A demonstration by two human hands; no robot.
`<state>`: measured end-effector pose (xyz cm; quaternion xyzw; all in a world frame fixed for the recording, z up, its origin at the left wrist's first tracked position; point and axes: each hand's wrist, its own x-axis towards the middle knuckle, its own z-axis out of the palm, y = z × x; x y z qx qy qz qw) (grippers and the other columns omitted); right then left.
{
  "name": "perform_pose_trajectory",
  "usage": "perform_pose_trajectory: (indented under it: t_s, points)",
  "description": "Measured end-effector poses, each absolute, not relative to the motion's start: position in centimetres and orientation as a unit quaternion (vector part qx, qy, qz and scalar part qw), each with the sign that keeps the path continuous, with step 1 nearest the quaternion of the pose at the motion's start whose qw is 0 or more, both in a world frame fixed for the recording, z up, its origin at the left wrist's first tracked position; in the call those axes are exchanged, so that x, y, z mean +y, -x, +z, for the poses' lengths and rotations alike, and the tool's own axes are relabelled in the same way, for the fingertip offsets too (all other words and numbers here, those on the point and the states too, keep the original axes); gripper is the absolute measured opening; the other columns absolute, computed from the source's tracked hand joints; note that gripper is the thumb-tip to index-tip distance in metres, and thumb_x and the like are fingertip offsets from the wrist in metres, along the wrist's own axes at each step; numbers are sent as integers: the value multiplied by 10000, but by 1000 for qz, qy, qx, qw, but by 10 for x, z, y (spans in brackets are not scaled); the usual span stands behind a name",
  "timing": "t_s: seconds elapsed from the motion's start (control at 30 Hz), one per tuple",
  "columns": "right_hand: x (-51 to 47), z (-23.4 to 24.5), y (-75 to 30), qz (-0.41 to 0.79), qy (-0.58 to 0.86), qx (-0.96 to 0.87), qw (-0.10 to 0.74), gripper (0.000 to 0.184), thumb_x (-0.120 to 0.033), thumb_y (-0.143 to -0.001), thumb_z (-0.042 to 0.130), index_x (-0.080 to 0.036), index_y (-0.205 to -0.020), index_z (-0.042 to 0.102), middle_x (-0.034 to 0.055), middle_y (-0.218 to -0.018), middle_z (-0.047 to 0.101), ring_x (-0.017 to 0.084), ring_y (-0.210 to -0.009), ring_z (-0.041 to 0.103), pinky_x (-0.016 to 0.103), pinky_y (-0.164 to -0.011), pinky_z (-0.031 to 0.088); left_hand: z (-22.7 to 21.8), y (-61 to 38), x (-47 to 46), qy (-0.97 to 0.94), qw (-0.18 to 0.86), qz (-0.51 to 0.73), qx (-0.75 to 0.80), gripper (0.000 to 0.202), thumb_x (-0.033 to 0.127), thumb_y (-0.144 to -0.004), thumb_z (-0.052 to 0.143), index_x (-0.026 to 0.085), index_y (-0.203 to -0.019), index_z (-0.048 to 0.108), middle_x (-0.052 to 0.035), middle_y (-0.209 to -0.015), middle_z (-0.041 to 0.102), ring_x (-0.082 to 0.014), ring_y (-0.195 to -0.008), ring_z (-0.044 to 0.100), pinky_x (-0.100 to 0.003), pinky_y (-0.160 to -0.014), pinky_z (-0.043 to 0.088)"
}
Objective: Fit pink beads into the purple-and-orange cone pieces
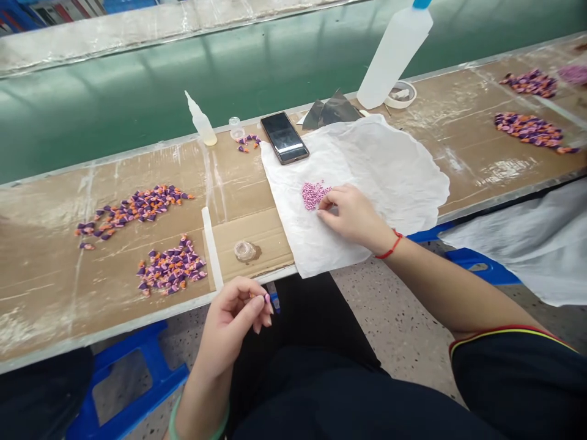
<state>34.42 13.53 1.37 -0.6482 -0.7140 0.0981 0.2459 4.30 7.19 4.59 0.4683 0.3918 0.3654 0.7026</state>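
Note:
Near the table's front edge, my left hand [241,308] pinches a small purple, pink and orange piece [266,298] between thumb and fingertip. My right hand [351,214] reaches to the edge of a little heap of tiny pink beads [313,195] on a white cloth [389,159]. Its thumb and index finger are drawn together; whether a bead sits between them is too small to tell. A small clear glass pot [244,250] stands on a cardboard piece between the hands. Left of it lie two piles of purple, orange and pink pieces [172,267].
A phone [285,137] rests on the cloth's upper left corner. Behind are a small dropper bottle [200,119], a clear cap [236,128], a large white bottle [394,55] and a tape roll [401,95]. More coloured pieces [532,130] lie far right. Blue stools [132,379] are below.

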Motion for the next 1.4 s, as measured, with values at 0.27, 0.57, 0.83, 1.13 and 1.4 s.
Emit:
perform_pose_trajectory:
  t_s: [0.27,0.57,0.83,1.13,1.4]
  points:
    - [141,11,-340,83,632,-742,207,145,-110,-843,534,-208,-737,537,115,-805,629,287,-823,528,447,-821,424,42,-46,72,-497,674,341,427,227,368,-858,782,148,-826,733,-43,-683,701,-106,-551,644,-142,-459,461]
    - [106,53,-316,167,469,-817,290,166,-121,-960,495,-232,-843,456,50,-842,574,238,-823,515,382,-763,424,67,-77,93,-613,582,330,419,175,256,-883,661,147,-753,705,-29,-638,678,-105,-518,574,-206,-511,470]
    - [85,96,-291,176,388,-862,274,197,-55,-977,478,-215,-862,464,45,-845,565,210,-802,508,356,-756,432,79,-90,104,-687,538,319,371,164,219,-893,609,144,-772,690,-22,-641,641,-116,-543,555,-219,-509,429]
    - [81,96,-283,136,390,-877,248,198,-64,-978,449,-209,-847,485,67,-832,580,227,-791,498,381,-717,445,79,-89,101,-695,532,305,375,189,238,-884,582,138,-748,666,-21,-631,625,-104,-540,512,-205,-493,405]
    - [77,100,-280,170,408,-850,286,117,-167,-992,537,-202,-880,543,60,-844,637,220,-806,549,381,-744,468,77,-88,99,-642,573,324,395,168,255,-813,609,164,-673,592,5,-591,549,-93,-521,465,-202,-478,377]
